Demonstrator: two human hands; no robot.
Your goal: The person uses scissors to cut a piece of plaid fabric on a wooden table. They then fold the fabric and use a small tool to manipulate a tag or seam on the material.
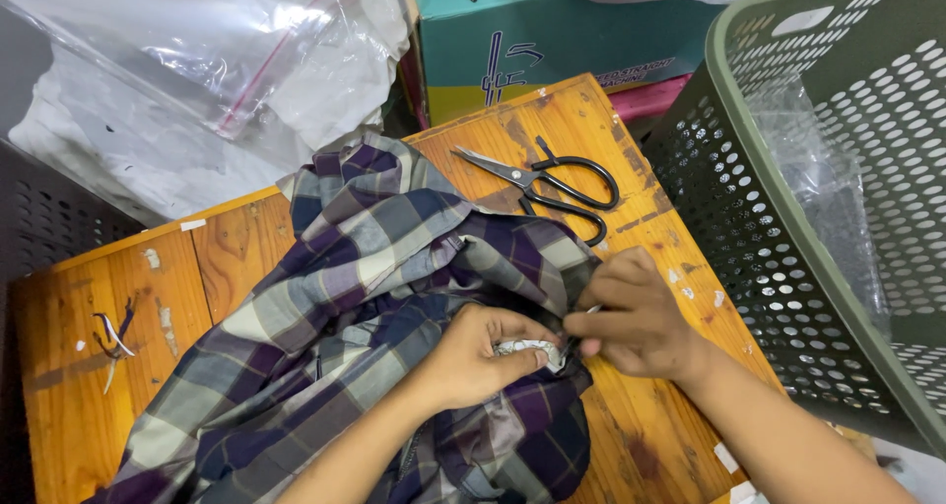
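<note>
A plaid shirt [374,297] in purple, navy and grey lies bunched across the orange wooden table [236,248]. My left hand [478,351] pinches a fold of the shirt near a pale label [527,347]. Touching it from the right, my right hand [636,317] grips a small thin metal tool whose tip meets the fabric at the label; most of the tool is hidden by my fingers. Both hands sit close together at the shirt's right edge.
Black-handled scissors [552,181] lie open on the table beyond my hands. A green perforated basket [788,218] with clear plastic inside stands at the right. Clear plastic bags [207,61] and a teal cardboard box [552,41] sit behind. Thread scraps [113,336] lie at the left.
</note>
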